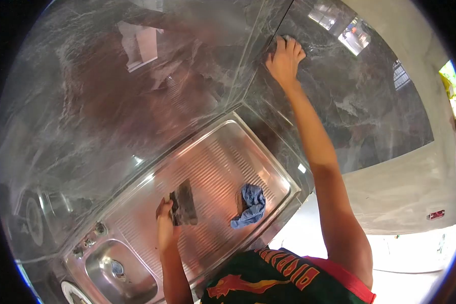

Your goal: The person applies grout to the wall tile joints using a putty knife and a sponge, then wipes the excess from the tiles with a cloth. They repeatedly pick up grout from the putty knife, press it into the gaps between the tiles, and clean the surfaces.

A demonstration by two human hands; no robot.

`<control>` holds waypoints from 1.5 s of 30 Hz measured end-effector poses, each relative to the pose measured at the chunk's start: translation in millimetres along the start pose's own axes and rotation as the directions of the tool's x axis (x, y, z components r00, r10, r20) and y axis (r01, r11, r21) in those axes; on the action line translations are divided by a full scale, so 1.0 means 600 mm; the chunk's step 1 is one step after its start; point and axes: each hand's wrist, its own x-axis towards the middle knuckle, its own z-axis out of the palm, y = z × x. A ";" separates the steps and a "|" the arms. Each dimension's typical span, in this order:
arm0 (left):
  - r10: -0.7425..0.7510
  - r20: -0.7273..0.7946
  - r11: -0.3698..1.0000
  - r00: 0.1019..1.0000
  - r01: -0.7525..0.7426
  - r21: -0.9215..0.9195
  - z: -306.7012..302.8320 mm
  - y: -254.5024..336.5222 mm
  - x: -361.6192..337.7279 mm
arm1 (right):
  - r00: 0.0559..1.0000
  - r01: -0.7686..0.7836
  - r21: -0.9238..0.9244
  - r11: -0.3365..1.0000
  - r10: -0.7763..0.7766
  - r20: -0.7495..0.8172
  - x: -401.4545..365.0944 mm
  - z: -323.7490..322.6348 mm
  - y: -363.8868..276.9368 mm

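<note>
My right hand [286, 61], its fingers bent, presses against the dark marbled wall panel [359, 101] close to the corner joint. Something small and pale shows at its fingertips, too hidden to name. Over the ribbed drainboard [213, 172] my left hand [165, 214] grips a dark flat rectangular piece [186, 203] by its left edge. A crumpled blue cloth [252, 206] lies on the drainboard to the right of that piece.
The steel sink bowl [121, 276] with its drain is at the lower left, beside small metal fittings [91, 239]. Another glossy marbled wall [96, 101] rises behind the sink. Bare plaster [390, 190] surrounds the right panel.
</note>
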 end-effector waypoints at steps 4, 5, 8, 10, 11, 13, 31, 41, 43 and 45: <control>-0.008 -0.037 0.996 0.999 0.004 -0.091 -0.019 0.008 -0.004 | 0.999 -0.009 -0.209 0.978 0.019 0.046 0.015 0.040 0.003; -0.013 -0.042 0.995 0.999 0.009 -0.098 -0.018 0.008 -0.005 | 0.998 -0.019 -0.247 0.969 0.031 0.045 0.008 0.049 -0.002; -0.030 -0.100 0.995 0.994 0.020 -0.094 -0.018 0.011 -0.011 | 0.997 -0.012 -0.320 0.947 0.034 0.063 -0.033 0.083 -0.012; -0.030 -0.122 0.995 0.992 0.019 -0.095 -0.024 0.009 -0.012 | 0.996 0.002 -0.358 0.934 0.028 0.079 -0.077 0.106 -0.015; -0.034 -0.120 0.995 0.992 0.023 -0.098 -0.026 0.008 -0.012 | 0.991 0.027 -0.322 0.946 0.017 0.133 -0.099 0.111 -0.020; -0.020 -0.105 0.991 0.994 0.006 -0.133 -0.029 0.008 -0.010 | 0.982 0.052 -0.289 0.956 0.003 0.187 -0.116 0.105 -0.022; -0.112 -0.181 0.985 0.977 0.085 -0.151 -0.033 -0.011 -0.003 | 0.880 0.091 -0.075 0.993 -0.044 0.473 -0.217 0.080 -0.070; -0.228 0.112 0.926 0.967 0.251 -0.281 0.062 -0.031 0.019 | 0.672 -0.179 0.849 0.497 -0.568 0.474 -0.283 -0.305 -0.281; -0.210 0.117 0.950 0.971 0.231 -0.208 0.074 -0.006 0.006 | 0.678 -0.136 0.903 0.408 -0.626 0.385 -0.240 -0.327 -0.268; -0.125 0.128 0.980 0.984 0.142 -0.139 0.065 0.006 0.011 | 0.707 -0.157 0.898 0.410 -0.589 0.392 -0.243 -0.327 -0.252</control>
